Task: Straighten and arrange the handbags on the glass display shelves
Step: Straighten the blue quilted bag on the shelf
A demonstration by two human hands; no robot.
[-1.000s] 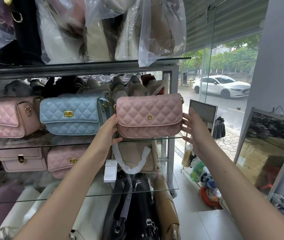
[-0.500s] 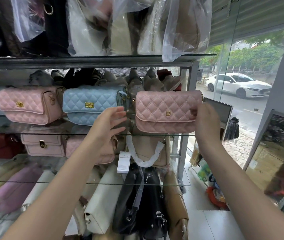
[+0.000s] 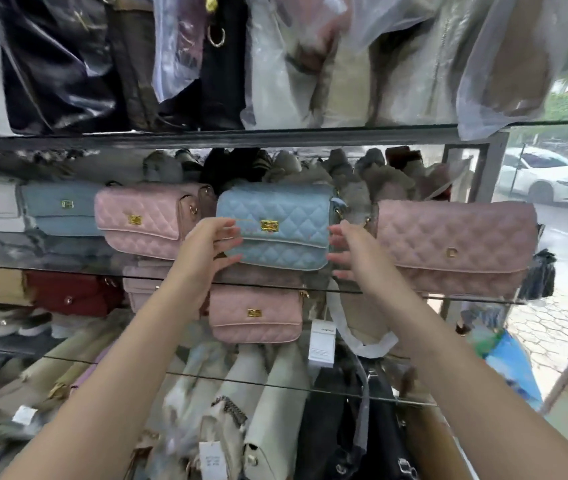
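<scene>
A light blue quilted handbag [image 3: 286,237] with a gold clasp stands on the middle glass shelf [image 3: 67,271]. My left hand [image 3: 206,247] clasps its left end, fingers on the front and thumb beneath. At the bag's right end my right hand [image 3: 344,252] has its fingers spread, just touching the side. A dusty pink quilted handbag [image 3: 455,247] stands at the shelf's right end, apart from both hands. Left of the blue bag stands a lighter pink quilted handbag [image 3: 140,223], and beyond that a second blue bag [image 3: 60,209].
Plastic-wrapped bags [image 3: 310,64] fill the top shelf. Below hang a small pink bag [image 3: 254,317], a red bag [image 3: 71,292] and a white price tag [image 3: 322,342]. The metal frame post [image 3: 490,168] bounds the shelves on the right. A white car [image 3: 549,181] stands outside.
Both hands have left the dusty pink bag at the right end and moved left onto the blue bag. The view has shifted left and closer to the shelf.
</scene>
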